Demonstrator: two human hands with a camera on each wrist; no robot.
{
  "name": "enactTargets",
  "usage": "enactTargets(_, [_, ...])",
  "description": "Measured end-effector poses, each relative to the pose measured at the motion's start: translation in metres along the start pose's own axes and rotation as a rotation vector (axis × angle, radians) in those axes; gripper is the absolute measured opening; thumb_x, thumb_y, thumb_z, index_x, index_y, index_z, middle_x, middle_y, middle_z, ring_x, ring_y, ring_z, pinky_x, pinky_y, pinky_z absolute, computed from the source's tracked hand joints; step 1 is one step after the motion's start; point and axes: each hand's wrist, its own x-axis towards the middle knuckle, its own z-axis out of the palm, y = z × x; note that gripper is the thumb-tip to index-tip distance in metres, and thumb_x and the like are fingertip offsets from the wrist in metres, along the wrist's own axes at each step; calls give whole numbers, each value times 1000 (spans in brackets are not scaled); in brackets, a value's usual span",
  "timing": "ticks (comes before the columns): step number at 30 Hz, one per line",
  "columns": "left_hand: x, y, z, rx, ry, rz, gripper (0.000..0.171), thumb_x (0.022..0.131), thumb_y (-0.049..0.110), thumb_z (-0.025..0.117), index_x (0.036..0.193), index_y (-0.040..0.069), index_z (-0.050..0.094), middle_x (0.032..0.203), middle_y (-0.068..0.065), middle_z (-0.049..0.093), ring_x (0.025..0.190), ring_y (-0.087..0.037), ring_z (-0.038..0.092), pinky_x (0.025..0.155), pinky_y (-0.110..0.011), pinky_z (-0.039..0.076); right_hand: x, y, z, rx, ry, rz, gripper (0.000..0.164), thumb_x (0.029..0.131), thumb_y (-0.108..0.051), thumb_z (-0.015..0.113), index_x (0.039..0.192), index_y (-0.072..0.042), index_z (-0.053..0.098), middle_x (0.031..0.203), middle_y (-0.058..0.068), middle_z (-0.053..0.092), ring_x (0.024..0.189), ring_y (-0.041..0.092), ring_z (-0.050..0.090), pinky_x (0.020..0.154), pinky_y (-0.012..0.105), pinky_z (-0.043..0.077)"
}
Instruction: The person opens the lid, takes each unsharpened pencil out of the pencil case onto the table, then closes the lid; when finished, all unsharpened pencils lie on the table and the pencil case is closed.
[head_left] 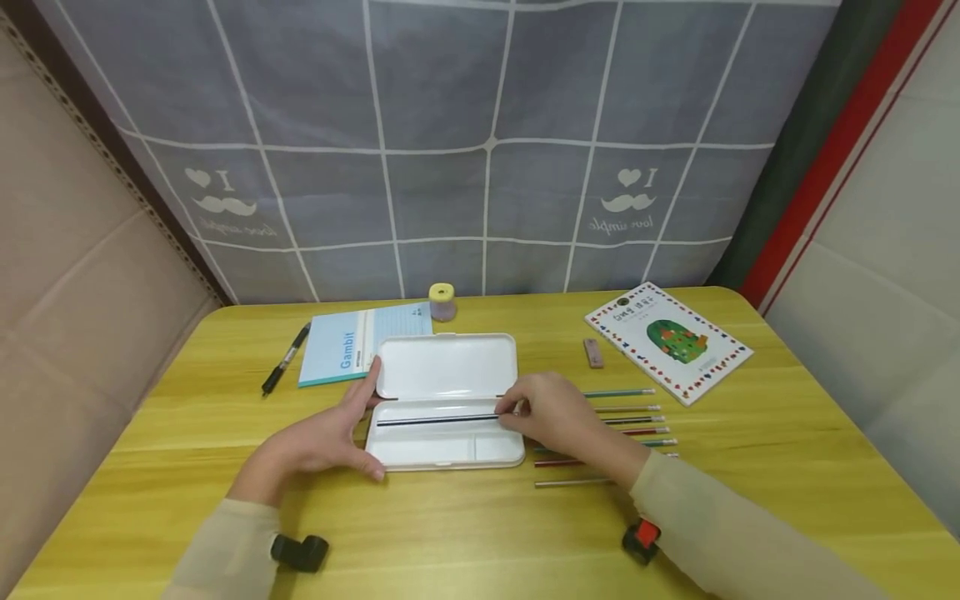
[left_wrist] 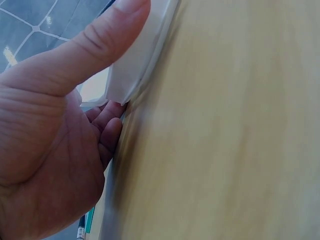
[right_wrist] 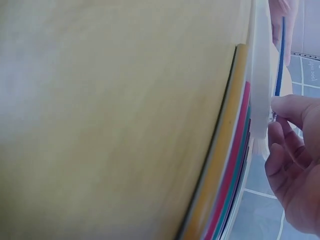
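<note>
A white pencil case [head_left: 423, 452] lies with its lid [head_left: 446, 367] folded back on the wooden table. My left hand [head_left: 318, 439] is spread along its left side, thumb at the near corner and index finger up by the lid. In the left wrist view the thumb [left_wrist: 95, 50] stretches over the case edge. My right hand [head_left: 551, 410] pinches the right end of a dark blue pencil [head_left: 435, 421] between thumb and fingers. This pencil lies lengthwise over the case's lower half; the right wrist view shows the pinch at its tail.
Several pencils [head_left: 618, 392] lie in a row right of the case, partly under my right forearm. Behind stand a blue notebook [head_left: 322, 350], a black pen [head_left: 285, 360], a yellow-topped round container [head_left: 442, 302], an eraser [head_left: 593, 353] and a white picture booklet [head_left: 708, 371].
</note>
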Motion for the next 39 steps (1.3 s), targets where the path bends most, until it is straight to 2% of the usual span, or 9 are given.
enactTargets(9, [1, -1, 1, -2, -6, -3, 154, 74, 36, 96, 161, 16, -29, 164, -22, 16, 150, -38, 32, 120, -60, 23, -9, 11, -9, 88, 20, -41, 9, 88, -15, 85, 97, -17, 84, 89, -11, 72, 67, 1, 55, 61, 24, 50])
enactTargets(15, [2, -1, 1, -16, -8, -4, 154, 74, 35, 96, 161, 16, -29, 164, -23, 16, 150, -40, 32, 120, -59, 22, -21, 26, -20, 163, 45, -114, 9, 89, -9, 84, 95, -16, 83, 94, -10, 74, 77, 4, 62, 67, 25, 55])
enactTargets(21, [2, 0, 0, -6, -7, -6, 155, 73, 36, 97, 161, 16, -29, 165, -23, 14, 149, -40, 32, 120, -60, 23, -40, 39, -34, 191, 31, -126, 10, 91, -8, 82, 96, -16, 84, 93, -10, 74, 80, 5, 64, 69, 28, 57])
enactTargets(27, [1, -2, -2, 13, -5, -3, 154, 74, 36, 96, 161, 16, -29, 164, -22, 17, 149, -39, 34, 118, -57, 27, -64, 51, -50, 166, 54, -145, 10, 90, -10, 83, 93, -19, 84, 92, -8, 75, 76, 3, 61, 61, 25, 52])
enactTargets(32, [1, -5, -3, 11, -10, -6, 153, 75, 36, 96, 161, 18, -30, 164, -21, 16, 149, -39, 35, 118, -53, 30, -84, 63, -58, 206, 84, -175, 14, 87, -5, 85, 91, -19, 84, 89, -9, 73, 71, 3, 59, 57, 24, 51])
enactTargets(35, [1, -5, -3, 6, -12, -6, 153, 75, 35, 96, 161, 18, -30, 164, -21, 15, 149, -38, 34, 118, -54, 29, -97, 70, -63, 220, 102, -184, 17, 85, -4, 86, 90, -20, 83, 88, -13, 72, 69, 4, 58, 55, 22, 50])
enactTargets(39, [2, -4, -2, 2, -12, -3, 153, 75, 35, 96, 161, 18, -30, 164, -21, 15, 149, -38, 34, 117, -57, 28, -111, 78, -67, 239, 111, -190, 21, 83, -1, 86, 90, -21, 83, 88, -11, 73, 70, 5, 59, 54, 22, 49])
